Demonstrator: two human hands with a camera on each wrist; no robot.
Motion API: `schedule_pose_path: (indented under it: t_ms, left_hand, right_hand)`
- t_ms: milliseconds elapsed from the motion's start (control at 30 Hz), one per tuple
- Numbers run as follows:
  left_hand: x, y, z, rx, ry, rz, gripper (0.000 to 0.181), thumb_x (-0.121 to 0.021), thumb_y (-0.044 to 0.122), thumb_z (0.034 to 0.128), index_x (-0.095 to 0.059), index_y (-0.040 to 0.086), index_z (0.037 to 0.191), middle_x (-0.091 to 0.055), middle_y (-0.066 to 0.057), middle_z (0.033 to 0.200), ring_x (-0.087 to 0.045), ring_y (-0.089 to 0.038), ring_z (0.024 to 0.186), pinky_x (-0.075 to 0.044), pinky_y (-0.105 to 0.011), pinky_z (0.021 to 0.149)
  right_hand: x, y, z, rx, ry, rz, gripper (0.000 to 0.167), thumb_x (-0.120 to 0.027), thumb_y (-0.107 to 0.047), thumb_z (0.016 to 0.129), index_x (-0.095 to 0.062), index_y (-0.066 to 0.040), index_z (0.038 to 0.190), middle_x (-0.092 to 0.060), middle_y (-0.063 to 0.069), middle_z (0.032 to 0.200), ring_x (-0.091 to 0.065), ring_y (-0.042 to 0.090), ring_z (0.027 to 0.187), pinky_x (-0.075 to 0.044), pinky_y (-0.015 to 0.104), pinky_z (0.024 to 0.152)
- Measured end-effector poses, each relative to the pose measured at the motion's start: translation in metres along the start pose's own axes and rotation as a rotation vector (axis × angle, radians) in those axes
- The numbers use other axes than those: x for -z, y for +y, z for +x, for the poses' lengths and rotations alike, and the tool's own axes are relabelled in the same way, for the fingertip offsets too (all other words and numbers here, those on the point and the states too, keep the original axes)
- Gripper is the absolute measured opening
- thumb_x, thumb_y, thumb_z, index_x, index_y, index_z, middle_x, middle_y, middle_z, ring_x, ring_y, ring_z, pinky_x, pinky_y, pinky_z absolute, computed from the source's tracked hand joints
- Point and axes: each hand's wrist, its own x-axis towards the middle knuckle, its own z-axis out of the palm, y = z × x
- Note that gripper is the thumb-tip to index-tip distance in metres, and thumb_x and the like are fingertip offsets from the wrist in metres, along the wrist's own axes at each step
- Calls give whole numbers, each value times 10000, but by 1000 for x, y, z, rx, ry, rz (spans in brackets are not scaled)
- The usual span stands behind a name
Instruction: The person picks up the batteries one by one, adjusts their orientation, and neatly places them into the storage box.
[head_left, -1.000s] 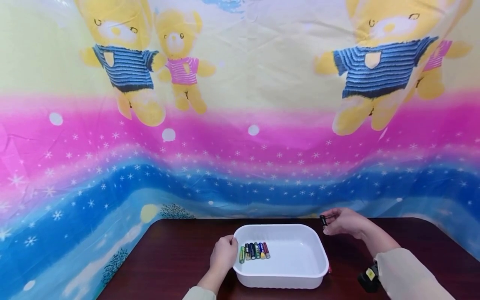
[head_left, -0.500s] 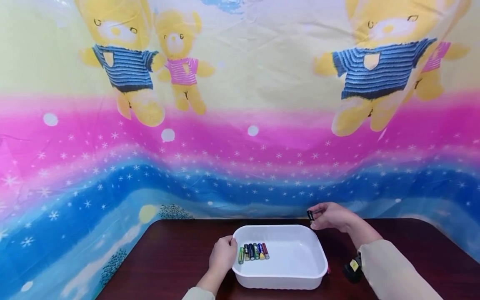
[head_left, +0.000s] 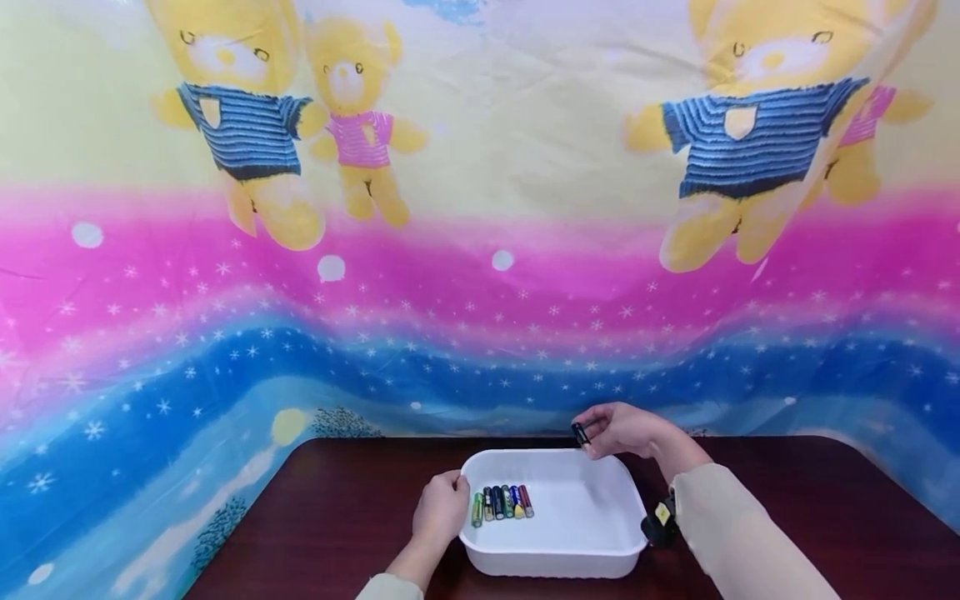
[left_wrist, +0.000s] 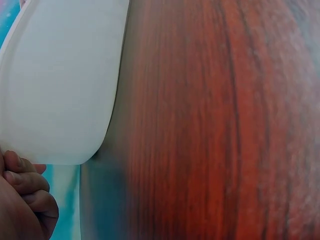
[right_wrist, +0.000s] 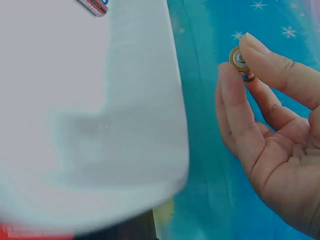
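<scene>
A white plastic basin stands on the dark table. Inside it, along the left, several batteries of different colours lie side by side in a row. My left hand grips the basin's left rim, and in the left wrist view its curled fingers sit at the basin's corner. Above the far rim, my right hand pinches a dark battery between thumb and fingertips. The right wrist view shows the round end of this battery, clear of the basin.
The reddish-brown table extends to both sides of the basin. Behind it hangs a cloth printed with bears and snowflakes. A red printed item shows past the basin's edge. A black device is at the right wrist.
My right hand has moved left with the battery, from beyond the basin's right corner to above its far rim. My left hand and the batteries in the row have stayed in place.
</scene>
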Motion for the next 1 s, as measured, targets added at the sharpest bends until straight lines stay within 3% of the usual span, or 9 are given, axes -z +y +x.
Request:
schedule_pose_path:
  t_ms: [133,467,633,1000]
  left_hand:
    - [2,2,2,-1,2,0,311,-508,203,927,-647,12,1129,-662,-105,997,-611,-177,796,-518,-397,683]
    - [0,-1,1,-8,-9,13,308,-510,198,925,-648,0,1117,-664,-101,983,-608,-160,767,-521,-370,644]
    - [-1,-1,1,-8,-7,6,306,-507,197,924,-651,2,1110,-663,-97,969,-601,-152,745,-516,-354,617]
    - [0,0,2,-4,2,20,302,-509,202,918,-660,18,1104,-667,-89,981,-607,-154,772,-514,-376,651]
  right_hand:
    - [-3,0,9,27,-50,-6,573,-688,155,698,-521,37,1234,-553,169,1003,-595,260,847,-534,390,733]
    - [-16,10,26,151,-289,48,607,-687,168,691,-497,60,1257,-566,157,1018,-574,250,892,-528,395,756]
    - [-23,13,30,202,-365,74,609,-686,186,677,-507,62,1246,-584,148,1015,-588,244,894,-529,405,750]
    - [-35,28,31,180,-300,-37,604,-685,197,657,-587,-3,1219,-607,87,1005,-589,195,895,-535,340,731]
